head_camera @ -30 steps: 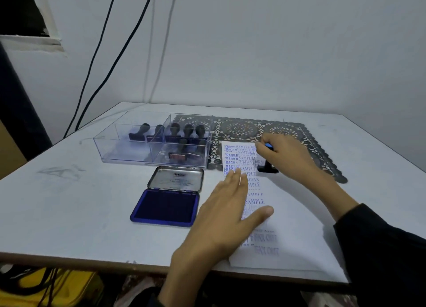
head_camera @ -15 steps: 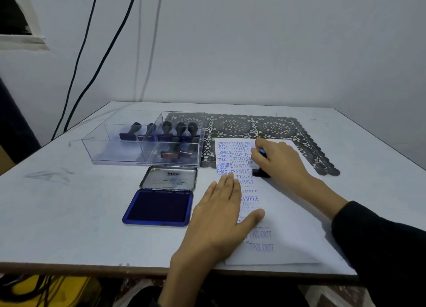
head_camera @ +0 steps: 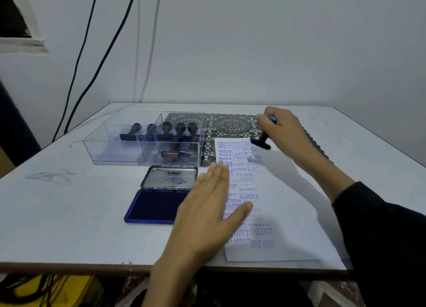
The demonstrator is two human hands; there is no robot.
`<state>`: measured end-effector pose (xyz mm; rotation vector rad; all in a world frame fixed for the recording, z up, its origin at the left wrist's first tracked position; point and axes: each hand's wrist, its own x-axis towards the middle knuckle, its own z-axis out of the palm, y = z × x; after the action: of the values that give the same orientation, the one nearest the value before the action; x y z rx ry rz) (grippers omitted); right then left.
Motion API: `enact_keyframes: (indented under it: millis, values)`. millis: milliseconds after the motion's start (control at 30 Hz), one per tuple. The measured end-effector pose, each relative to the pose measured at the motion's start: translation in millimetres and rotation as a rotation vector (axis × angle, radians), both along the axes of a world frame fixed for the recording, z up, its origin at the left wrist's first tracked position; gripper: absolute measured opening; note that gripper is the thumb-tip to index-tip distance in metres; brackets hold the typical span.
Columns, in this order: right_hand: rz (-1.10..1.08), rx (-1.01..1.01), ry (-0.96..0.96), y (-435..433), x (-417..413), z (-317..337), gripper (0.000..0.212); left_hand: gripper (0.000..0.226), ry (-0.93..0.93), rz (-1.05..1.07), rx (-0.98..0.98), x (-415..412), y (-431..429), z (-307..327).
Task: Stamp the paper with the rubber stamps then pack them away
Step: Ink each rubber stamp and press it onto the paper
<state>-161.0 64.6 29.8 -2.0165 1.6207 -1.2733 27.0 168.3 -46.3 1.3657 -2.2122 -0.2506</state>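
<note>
Since half a second ago the right hand [head_camera: 284, 131] has lifted the stamp [head_camera: 261, 143] off the paper [head_camera: 292, 214] and carried it toward the sheet's far right corner. Its fingers are curled round the handle, whose blue top shows beside the thumb. The black base hangs tilted just above the sheet's far edge, though whether it quite clears the paper cannot be told.

The left hand [head_camera: 207, 214] stays where it was, palm down on the paper's left side. Its fingers are straight and together, the thumb is spread, and it grips nothing.

Blue prints [head_camera: 242, 168] run down the left half of the sheet, among them FRAGILE, SAMPLE and AIR MAIL. The paper lies on the table [head_camera: 57, 203], its far end over a lace-patterned mat [head_camera: 230, 124].

Just left of the left hand sits the open pad [head_camera: 154, 205], ink face up, with its lid [head_camera: 170, 177] hinged back flat. Beyond the pad stands a clear box [head_camera: 115, 154] with compartments. Other stamps [head_camera: 179, 129] stand in it, most with handles up. Two cables [head_camera: 92, 53] hang down the wall behind.
</note>
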Motion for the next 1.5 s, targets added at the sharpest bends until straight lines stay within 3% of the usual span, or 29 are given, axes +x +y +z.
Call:
enact_keyframes:
  millis: [233, 500, 600, 733, 1167, 1300, 1433, 1500]
  values:
    - [0.231, 0.076, -0.162, 20.1, 42.8, 18.6, 0.034, 0.109, 0.138, 0.249, 0.080, 74.4, 10.5, 4.2]
    - [0.404, 0.163, 0.127, 38.3, 126.0, -13.8, 0.035, 0.124, 0.094, 0.337, 0.197, 106.4, 17.6, 1.3]
    - [0.405, 0.156, 0.280, 44.5, 153.7, -25.6, 0.037, 0.113, 0.073, 0.318, 0.174, 105.6, 15.2, -1.0]
    - [0.377, 0.063, 0.360, 52.7, 172.9, -40.8, 0.025, 0.081, 0.127, 0.291, 0.137, 104.2, 16.0, 1.1]
    - [0.310, -0.261, 0.427, 70.7, 174.1, -55.9, 0.019, 0.049, 0.141, 0.330, 0.144, 96.8, 21.8, 8.9]
    - [0.406, -0.111, 0.365, 60.7, 170.4, -51.6, 0.023, 0.063, 0.170, 0.313, 0.153, 97.0, 22.1, 9.6]
    - [0.425, -0.012, 0.219, 43.9, 149.5, -33.3, 0.029, 0.113, 0.115, 0.335, 0.119, 95.7, 24.7, 9.7]
    - [0.391, -0.027, 0.184, 33.9, 129.2, -20.7, 0.034, 0.119, 0.167, 0.330, 0.119, 89.0, 27.8, 12.5]
